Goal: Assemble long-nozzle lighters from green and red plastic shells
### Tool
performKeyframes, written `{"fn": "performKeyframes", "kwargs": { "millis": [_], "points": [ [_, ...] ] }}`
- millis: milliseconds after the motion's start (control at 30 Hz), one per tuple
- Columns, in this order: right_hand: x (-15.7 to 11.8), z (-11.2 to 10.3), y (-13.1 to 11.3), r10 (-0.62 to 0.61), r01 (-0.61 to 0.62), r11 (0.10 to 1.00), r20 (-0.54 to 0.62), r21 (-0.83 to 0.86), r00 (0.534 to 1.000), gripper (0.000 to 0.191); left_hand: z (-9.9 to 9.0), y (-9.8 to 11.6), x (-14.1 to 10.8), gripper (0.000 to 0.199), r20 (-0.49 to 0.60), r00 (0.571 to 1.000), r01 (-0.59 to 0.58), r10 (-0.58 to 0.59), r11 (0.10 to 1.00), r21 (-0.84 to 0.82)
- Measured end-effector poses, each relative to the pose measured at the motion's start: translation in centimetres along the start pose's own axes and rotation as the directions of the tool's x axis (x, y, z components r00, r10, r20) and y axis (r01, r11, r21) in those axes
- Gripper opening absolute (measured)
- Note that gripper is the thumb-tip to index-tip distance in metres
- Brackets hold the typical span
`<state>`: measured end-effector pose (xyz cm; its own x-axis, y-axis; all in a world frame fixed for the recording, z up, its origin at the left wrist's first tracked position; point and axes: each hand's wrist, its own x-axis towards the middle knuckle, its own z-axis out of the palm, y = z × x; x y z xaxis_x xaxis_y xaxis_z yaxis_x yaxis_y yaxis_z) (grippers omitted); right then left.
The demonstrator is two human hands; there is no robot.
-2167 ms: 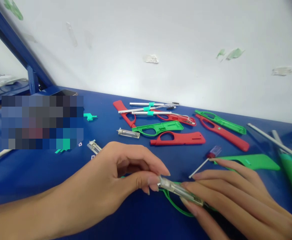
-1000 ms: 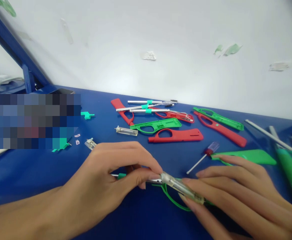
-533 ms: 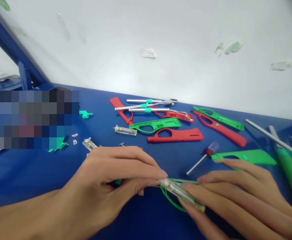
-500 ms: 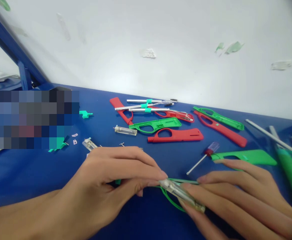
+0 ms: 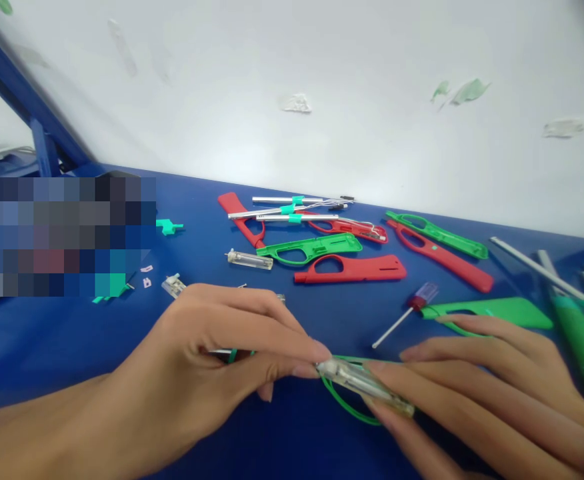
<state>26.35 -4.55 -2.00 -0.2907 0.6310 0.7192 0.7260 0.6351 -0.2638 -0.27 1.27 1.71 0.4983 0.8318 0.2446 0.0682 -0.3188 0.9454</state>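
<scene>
Clear fuel tank point(image 5: 369, 387) is between the two hands: the left hand point(image 5: 222, 360) pinches its end, and the right hand point(image 5: 467, 387) is clamped on its body. From this tank, the screwdriver point(image 5: 417, 301) lies beyond, on the blue bench point(image 5: 107, 340).

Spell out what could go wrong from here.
The clear fuel tank sits between the fingertips of the left hand and right hand, so it might slip.
The screwdriver lies loose near the right fingertips; a nudge could roll it.
The tiny pink pieces lie loose and could easily get lost.
</scene>
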Motion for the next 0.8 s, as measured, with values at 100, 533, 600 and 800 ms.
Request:
{"fn": "performKeyframes", "kwargs": {
  "millis": [100, 533, 600, 800],
  "points": [
    [0.04, -0.04, -0.02, 0.002, -0.002, 1.000, -0.011, -0.002, 1.000, 0.016, -0.28, -0.21, -0.29, 0.040, 0.027, 0.995, -0.100, 0.098, 0.992, 0.082],
    [0.39, -0.16, 0.00, -0.069, 0.069, 0.993, 0.007, -0.099, 0.998, 0.022, 0.60, 0.18, -0.31, 0.027, -0.041, 0.988, -0.128, 0.147, 0.945, 0.302],
    [0.59, -0.42, 0.23, -0.116, 0.119, 0.983, 0.031, -0.136, 0.993, 0.024, 0.62, 0.14, -0.50, 0.027, -0.033, 0.989, -0.124, 0.142, 0.941, 0.314],
    [0.27, -0.69, 0.89, -0.140, 0.146, 0.987, 0.087, -0.071, 0.986, 0.016, 0.42, 0.22, -0.61, 0.030, -0.017, 0.976, -0.203, 0.219, 0.930, 0.305]
  ]
}}
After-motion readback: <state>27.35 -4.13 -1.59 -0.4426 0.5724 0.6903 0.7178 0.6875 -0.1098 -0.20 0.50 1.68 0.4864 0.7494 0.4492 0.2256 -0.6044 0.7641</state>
